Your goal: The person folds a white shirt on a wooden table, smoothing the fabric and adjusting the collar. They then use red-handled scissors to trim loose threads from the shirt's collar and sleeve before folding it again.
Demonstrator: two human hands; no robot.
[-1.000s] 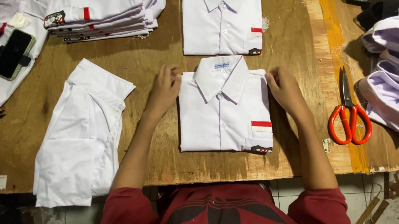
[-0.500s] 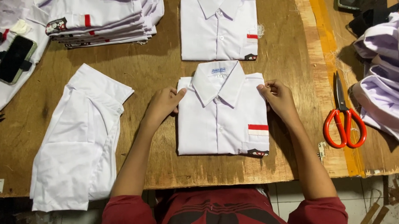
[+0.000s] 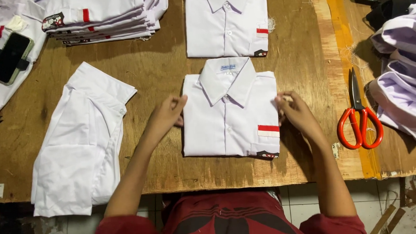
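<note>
White folded shirt point(image 3: 229, 116) between left hand point(image 3: 164, 117) and right hand point(image 3: 297, 113).

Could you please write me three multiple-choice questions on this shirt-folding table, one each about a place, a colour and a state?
1. Where do the scissors lie?
A. right of the folded shirt
B. on the shirt stack
C. beside the phone

2. What colour are the scissor handles?
A. blue
B. orange-red
C. black

3. How do the hands meet the folded shirt?
A. both flat on its collar
B. lifting it off the table
C. one at each side edge

Answers: 1 A, they rest on bare wood to its right. 2 B, the loops are orange-red. 3 C, the left hand and right hand pinch opposite edges.
</note>
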